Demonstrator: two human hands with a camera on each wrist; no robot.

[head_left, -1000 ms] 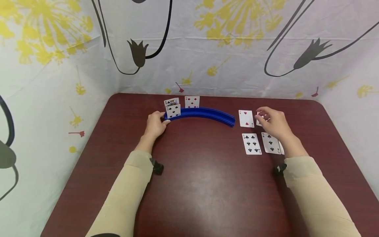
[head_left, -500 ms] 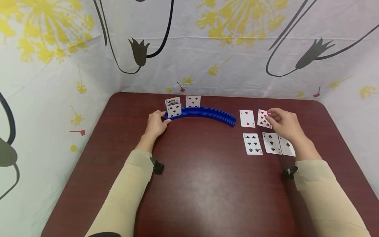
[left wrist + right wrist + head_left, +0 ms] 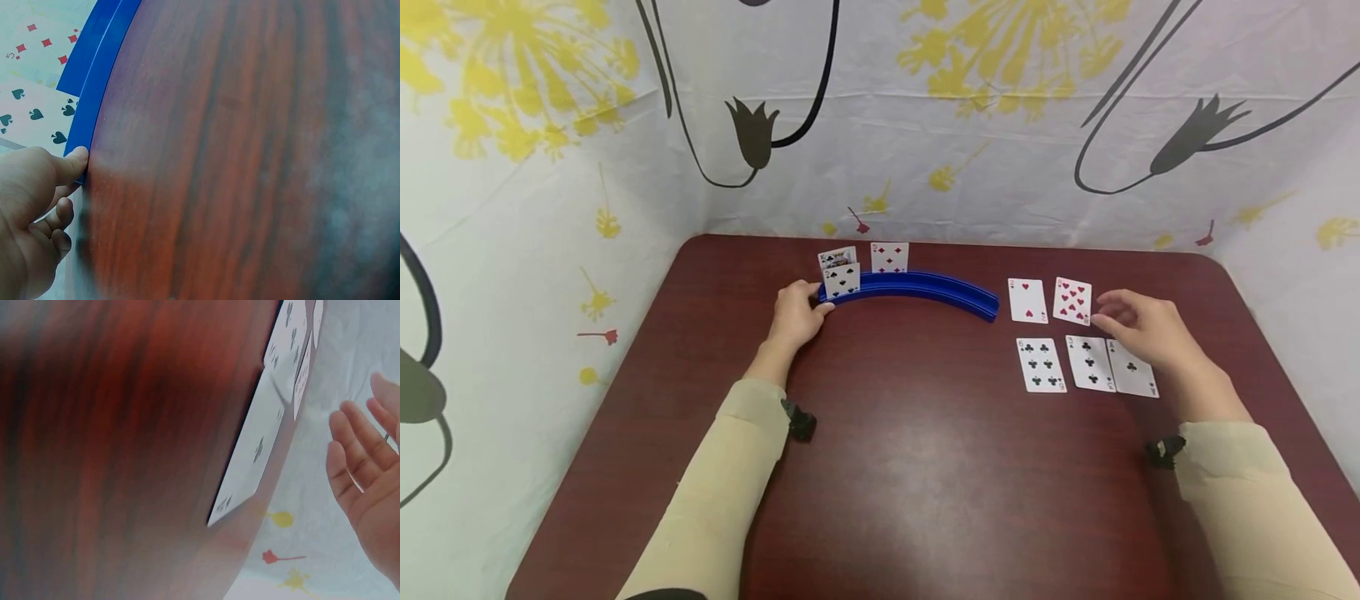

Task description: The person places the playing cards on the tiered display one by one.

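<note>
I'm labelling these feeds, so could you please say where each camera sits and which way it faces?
Head: on the head, facing forward and down over table, blue card holder and playing cards; left hand, right hand and sleeves show.
Left wrist: worn there, facing table and holder's end; left hand only.
Right wrist: worn there, facing the ace of clubs and table edge; right hand only.
Head and left wrist share the five of diamonds.

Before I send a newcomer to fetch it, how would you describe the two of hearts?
On the dark red table, find the curved blue rack. Beyond its right end lies the two of hearts. It shows just two big hearts; the heart card beside it shows many.
</note>
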